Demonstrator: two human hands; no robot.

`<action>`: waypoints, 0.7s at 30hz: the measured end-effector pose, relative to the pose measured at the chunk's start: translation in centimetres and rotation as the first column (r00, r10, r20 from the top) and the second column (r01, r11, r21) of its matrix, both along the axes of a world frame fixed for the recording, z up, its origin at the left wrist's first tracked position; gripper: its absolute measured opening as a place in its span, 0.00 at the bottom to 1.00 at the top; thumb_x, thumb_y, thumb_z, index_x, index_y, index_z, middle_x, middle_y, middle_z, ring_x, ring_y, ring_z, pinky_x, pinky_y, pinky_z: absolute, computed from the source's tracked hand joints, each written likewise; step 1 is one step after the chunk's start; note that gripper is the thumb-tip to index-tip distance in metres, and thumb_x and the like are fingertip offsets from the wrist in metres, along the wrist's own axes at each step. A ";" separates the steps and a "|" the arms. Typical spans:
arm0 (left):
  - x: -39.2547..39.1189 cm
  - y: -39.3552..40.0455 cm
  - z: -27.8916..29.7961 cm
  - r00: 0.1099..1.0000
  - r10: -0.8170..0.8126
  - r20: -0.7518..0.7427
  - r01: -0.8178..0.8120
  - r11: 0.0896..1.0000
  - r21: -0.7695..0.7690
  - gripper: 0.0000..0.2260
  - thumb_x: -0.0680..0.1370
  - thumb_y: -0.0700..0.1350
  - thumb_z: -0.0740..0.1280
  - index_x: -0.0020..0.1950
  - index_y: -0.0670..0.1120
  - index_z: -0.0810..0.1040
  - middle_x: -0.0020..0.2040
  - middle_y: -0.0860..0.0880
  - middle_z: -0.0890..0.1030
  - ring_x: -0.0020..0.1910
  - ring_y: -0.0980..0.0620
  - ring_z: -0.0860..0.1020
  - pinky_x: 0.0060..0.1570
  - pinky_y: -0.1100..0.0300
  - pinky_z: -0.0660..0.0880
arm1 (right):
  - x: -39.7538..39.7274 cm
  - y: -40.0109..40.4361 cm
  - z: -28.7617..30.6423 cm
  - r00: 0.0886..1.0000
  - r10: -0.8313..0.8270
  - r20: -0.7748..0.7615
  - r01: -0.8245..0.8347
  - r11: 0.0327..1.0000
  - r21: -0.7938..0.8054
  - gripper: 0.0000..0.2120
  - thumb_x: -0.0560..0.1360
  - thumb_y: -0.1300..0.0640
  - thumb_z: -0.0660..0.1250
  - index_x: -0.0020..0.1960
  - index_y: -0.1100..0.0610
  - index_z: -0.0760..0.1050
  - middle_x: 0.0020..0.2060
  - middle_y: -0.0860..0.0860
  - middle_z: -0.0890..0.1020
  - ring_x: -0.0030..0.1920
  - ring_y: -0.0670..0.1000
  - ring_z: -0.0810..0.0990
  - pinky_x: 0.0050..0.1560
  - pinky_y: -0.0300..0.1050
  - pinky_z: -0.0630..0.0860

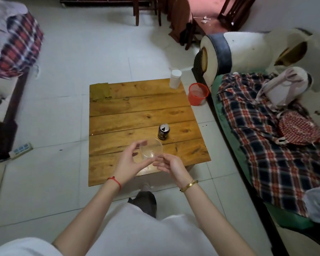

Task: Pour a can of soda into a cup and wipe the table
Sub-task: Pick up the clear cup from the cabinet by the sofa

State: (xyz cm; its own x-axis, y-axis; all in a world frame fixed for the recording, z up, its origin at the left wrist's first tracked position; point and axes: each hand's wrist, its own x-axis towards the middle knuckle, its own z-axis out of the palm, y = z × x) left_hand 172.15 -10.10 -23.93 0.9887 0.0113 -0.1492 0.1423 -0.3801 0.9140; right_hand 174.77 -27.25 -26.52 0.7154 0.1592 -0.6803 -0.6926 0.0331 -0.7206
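A clear plastic cup (pixel 151 148) sits between both hands over the near part of a wooden table (pixel 118 115). The left hand (pixel 128 161) curves loosely beside it; the right hand (pixel 169 166) seems to pinch its rim. The opened soda can (pixel 163 131) stands upright just beyond, nearer the right hand.
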 end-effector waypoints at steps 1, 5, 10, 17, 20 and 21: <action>0.7 0.0 -0.1 1.000 0.013 -0.006 -0.013 1.000 -0.005 0.33 0.65 0.63 0.75 0.68 0.56 0.73 0.62 0.62 0.77 0.62 0.66 0.74 0.63 0.61 0.73 | 0.9 -0.2 -0.1 1.000 0.014 -0.002 -0.014 1.000 -0.014 0.17 0.84 0.59 0.54 0.64 0.65 0.76 0.57 0.61 0.83 0.55 0.57 0.83 0.55 0.44 0.79; 3.7 0.1 -0.7 0.997 0.070 -0.012 -0.070 0.997 0.008 0.29 0.67 0.56 0.78 0.65 0.58 0.73 0.60 0.63 0.78 0.60 0.69 0.74 0.57 0.69 0.73 | 4.6 -1.0 -0.8 0.999 0.040 0.003 -0.040 0.997 -0.073 0.17 0.83 0.60 0.54 0.63 0.63 0.77 0.57 0.59 0.84 0.52 0.54 0.83 0.54 0.42 0.79; 7.5 0.5 -1.7 0.991 0.129 -0.039 -0.130 0.991 -0.014 0.28 0.68 0.48 0.80 0.64 0.55 0.73 0.61 0.59 0.78 0.59 0.66 0.75 0.58 0.66 0.73 | 9.6 -2.5 -2.5 0.999 0.030 0.025 -0.024 0.979 -0.203 0.14 0.83 0.60 0.56 0.62 0.62 0.78 0.53 0.58 0.83 0.42 0.47 0.80 0.42 0.35 0.77; 11.2 1.1 -3.5 0.988 0.142 -0.061 -0.142 0.990 0.015 0.31 0.67 0.45 0.80 0.66 0.50 0.72 0.63 0.54 0.78 0.62 0.57 0.76 0.62 0.61 0.74 | 15.1 -4.2 -5.6 0.994 0.033 0.101 0.004 0.938 -0.346 0.11 0.82 0.63 0.60 0.59 0.62 0.78 0.45 0.51 0.83 0.44 0.49 0.79 0.49 0.42 0.78; 12.5 1.1 -3.9 0.983 0.167 -0.079 -0.166 0.986 0.015 0.31 0.67 0.44 0.80 0.67 0.50 0.72 0.63 0.54 0.78 0.62 0.59 0.76 0.64 0.59 0.74 | 17.3 -4.4 -6.6 0.990 0.075 0.119 -0.015 0.898 -0.440 0.08 0.81 0.63 0.61 0.54 0.57 0.78 0.50 0.60 0.84 0.46 0.57 0.78 0.59 0.58 0.77; 12.9 1.2 -4.1 0.980 0.180 -0.085 -0.179 0.984 0.013 0.31 0.67 0.44 0.80 0.67 0.51 0.72 0.63 0.54 0.78 0.62 0.59 0.76 0.64 0.59 0.74 | 18.1 -4.4 -7.0 0.988 0.092 0.128 -0.022 0.885 -0.465 0.09 0.81 0.63 0.61 0.56 0.58 0.78 0.52 0.61 0.84 0.46 0.59 0.79 0.59 0.60 0.77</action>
